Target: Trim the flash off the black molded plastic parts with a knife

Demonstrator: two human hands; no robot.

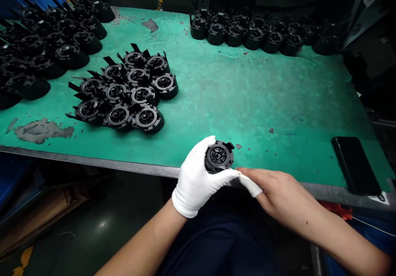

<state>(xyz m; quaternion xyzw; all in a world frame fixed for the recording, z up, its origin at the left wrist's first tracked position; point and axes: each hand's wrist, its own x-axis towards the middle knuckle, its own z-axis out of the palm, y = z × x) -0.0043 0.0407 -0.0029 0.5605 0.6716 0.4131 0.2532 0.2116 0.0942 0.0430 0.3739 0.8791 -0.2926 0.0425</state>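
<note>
My left hand [198, 181], in a white glove, is wrapped round a round black part [219, 156] at the front edge of the green table. The part's ringed face points up, and a short tab sticks out at its upper right. My right hand [269, 185] is bare except for a white cover on its thumb. Its fingertips meet the tip of the gloved left thumb, just right of the black part. The fingers are pressed together, and whatever they pinch is too small to make out.
Several similar black parts [147, 117] stand grouped left of centre on the green table [247, 98]. More stand at the far left [71, 55] and along the back edge [235, 34]. A black phone [355, 164] lies at the right front.
</note>
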